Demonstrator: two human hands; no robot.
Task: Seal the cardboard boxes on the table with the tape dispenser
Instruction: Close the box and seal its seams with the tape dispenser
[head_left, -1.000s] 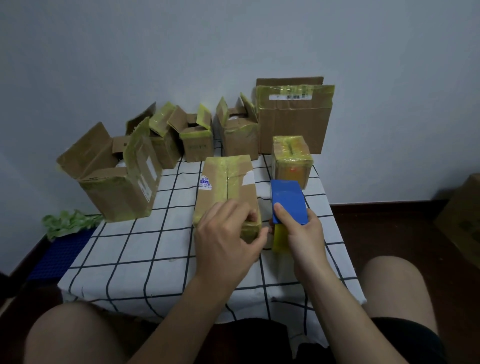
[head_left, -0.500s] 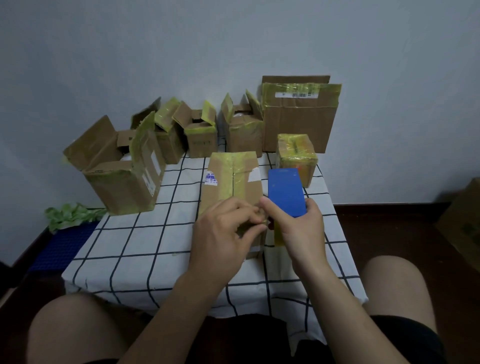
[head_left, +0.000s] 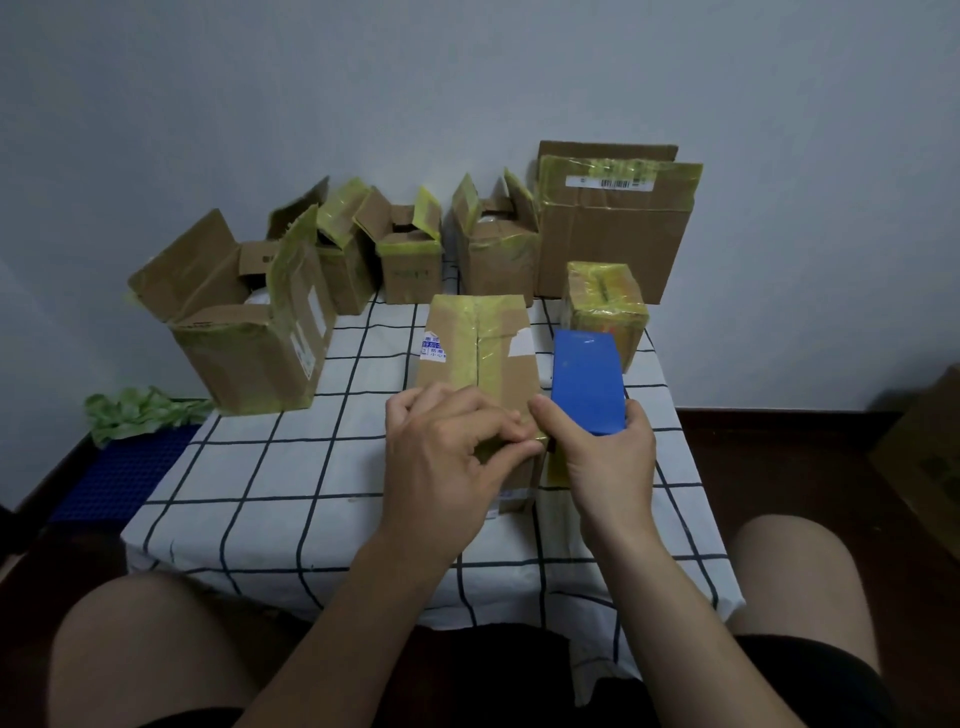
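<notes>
The closed brown cardboard box (head_left: 478, 358) lies on the white checked counter (head_left: 260, 467), its long axis and seam running away from the person. At its near edge the left hand (head_left: 447, 462) pinches the yellowish tape end (head_left: 540, 442). The right hand (head_left: 610, 462), touching it, grips the blue rectangular tape dispenser (head_left: 587, 384).

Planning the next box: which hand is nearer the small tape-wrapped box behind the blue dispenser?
Right. The right hand grips the blue dispenser directly before the small box; the left hand pinches tape on the middle box, further left.
</notes>
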